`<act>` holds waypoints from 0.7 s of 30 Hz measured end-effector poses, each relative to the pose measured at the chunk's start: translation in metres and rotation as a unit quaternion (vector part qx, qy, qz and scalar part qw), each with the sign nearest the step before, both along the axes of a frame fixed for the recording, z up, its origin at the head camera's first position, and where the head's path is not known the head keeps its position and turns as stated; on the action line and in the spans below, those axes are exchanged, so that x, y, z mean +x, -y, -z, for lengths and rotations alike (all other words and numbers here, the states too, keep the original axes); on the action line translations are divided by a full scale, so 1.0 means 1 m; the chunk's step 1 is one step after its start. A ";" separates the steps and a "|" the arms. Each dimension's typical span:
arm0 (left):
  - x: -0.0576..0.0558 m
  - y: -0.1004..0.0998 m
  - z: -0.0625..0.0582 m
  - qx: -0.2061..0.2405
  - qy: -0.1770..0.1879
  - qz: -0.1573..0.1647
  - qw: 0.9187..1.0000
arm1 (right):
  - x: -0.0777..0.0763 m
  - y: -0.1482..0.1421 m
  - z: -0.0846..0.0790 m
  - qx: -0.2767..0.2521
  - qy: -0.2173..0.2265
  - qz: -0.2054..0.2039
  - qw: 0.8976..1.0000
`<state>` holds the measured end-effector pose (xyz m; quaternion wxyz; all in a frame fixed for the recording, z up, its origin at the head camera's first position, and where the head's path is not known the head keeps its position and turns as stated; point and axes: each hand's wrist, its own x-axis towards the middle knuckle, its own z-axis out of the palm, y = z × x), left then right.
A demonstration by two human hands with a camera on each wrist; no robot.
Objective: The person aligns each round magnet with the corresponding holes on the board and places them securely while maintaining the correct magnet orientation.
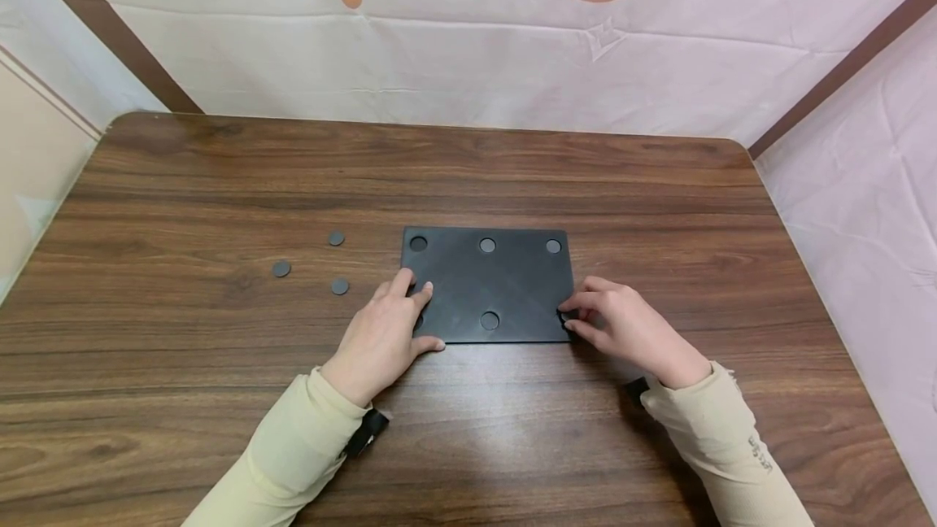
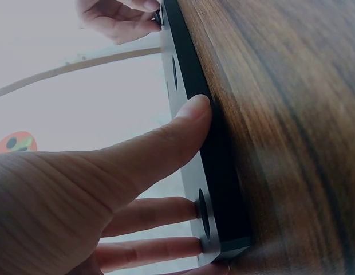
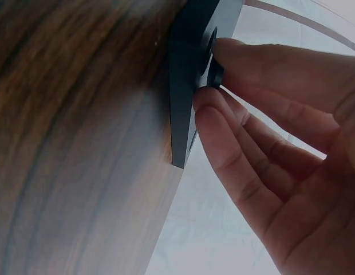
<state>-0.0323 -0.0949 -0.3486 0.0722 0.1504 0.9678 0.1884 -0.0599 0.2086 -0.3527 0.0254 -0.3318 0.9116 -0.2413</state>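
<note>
A flat black rectangular board (image 1: 468, 283) lies on the wooden table, with several round recesses along its long sides. My left hand (image 1: 382, 332) rests on the board's left end. Its thumb touches the front edge, and straight fingers press near a corner recess (image 2: 204, 215). At the near right corner my right hand (image 1: 622, 324) pinches a small dark disc (image 3: 216, 73) between thumb and fingers. The disc stands tilted at the corner recess in the right wrist view; fingers partly hide it. The far left recess (image 1: 418, 244) looks dark, while the far middle recess (image 1: 487, 245) looks lighter grey.
Left of the board, three loose grey discs lie on the table (image 1: 183, 332): a far disc (image 1: 336, 238), a near disc (image 1: 340, 286) and a leftmost disc (image 1: 281, 268). A pale printed curtain (image 1: 468, 71) hangs behind the table's far edge.
</note>
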 end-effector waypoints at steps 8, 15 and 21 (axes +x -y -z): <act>0.000 0.000 0.000 -0.002 0.001 0.001 1.000 | 0.003 0.001 0.002 -0.010 -0.019 -0.013 1.000; -0.001 0.000 0.000 -0.008 0.000 0.001 1.000 | 0.005 0.003 0.001 -0.005 -0.022 -0.007 1.000; 0.000 0.000 0.000 -0.001 0.003 0.001 1.000 | 0.007 0.005 0.001 0.002 -0.011 0.012 1.000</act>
